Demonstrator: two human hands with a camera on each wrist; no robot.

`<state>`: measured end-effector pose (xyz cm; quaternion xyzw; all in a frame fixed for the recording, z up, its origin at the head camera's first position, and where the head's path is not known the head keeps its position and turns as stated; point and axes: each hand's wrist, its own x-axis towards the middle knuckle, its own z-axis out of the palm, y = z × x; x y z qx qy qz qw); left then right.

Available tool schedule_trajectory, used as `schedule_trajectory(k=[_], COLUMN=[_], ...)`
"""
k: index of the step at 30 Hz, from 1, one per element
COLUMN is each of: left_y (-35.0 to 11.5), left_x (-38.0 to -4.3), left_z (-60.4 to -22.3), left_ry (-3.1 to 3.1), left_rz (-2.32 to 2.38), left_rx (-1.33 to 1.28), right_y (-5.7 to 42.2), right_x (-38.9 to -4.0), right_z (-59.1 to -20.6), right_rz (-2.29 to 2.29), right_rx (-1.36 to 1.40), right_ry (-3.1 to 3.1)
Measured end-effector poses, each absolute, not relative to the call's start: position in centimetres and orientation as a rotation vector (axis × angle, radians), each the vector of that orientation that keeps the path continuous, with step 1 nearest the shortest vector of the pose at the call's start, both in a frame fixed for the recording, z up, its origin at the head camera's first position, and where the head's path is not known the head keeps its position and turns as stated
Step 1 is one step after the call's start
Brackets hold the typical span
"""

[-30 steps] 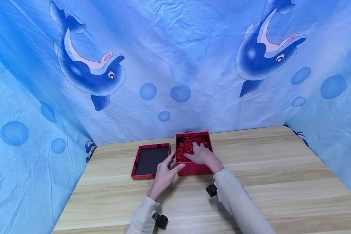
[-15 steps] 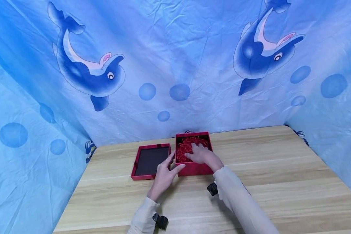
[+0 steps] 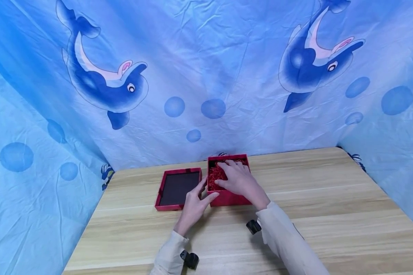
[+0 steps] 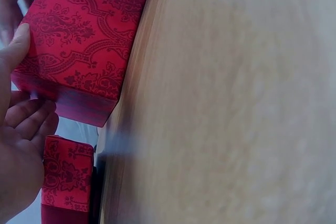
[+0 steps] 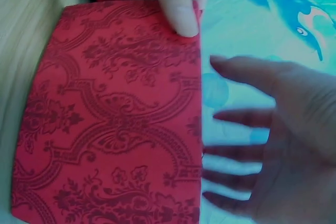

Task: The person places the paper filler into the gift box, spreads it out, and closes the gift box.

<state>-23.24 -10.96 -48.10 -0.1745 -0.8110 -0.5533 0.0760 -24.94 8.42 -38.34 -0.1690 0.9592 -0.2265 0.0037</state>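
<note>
A red gift box (image 3: 230, 198) with a dark floral pattern stands uncovered, with red shredded paper (image 3: 216, 173) inside. My left hand (image 3: 194, 204) holds its near left corner, thumb (image 4: 20, 43) on the front face and fingers along the left side. Over the opening is my right hand (image 3: 239, 179), fingers spread and pointing down toward the shredded paper. In the right wrist view its fingertips (image 5: 223, 61) show just past the box rim, and nothing is seen in the hand. To the left lies the box lid (image 3: 168, 208), upturned, its dark inside facing up.
The pale wooden table (image 3: 316, 198) extends right of the box and toward the front. Behind it hangs a blue cloth (image 3: 241, 126) printed with dolphins and bubbles. Each sleeve bears a small black camera, the left one (image 3: 190, 260) close over the tabletop.
My right hand has lifted from the shredded paper and spread a little above it, its wrist shifting slightly right and down in view. The left hand, box and lid have stayed put.
</note>
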Motion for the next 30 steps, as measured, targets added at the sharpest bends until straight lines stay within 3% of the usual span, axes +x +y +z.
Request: schedule_trajectory(k=[8, 19, 30], left_y=[-11.0, -10.9, -10.8], left_x=[-23.4, -23.4, -23.3], left_z=[-48.1, -47.9, -47.8], left_ry=[-2.443, -2.453, -2.454], left_rz=[-1.592, -1.592, -1.646], left_rx=[-0.572, -0.536, -0.508], right_y=[8.4, 8.3, 8.7], right_x=[-24.2, -24.2, -25.7], right_z=[-39.9, -39.6, -40.0], right_rz=[-0.827, -0.874, -0.836], right_rx=[-0.927, -0.921, -0.652], right_ry=[2.791, 2.89, 2.908])
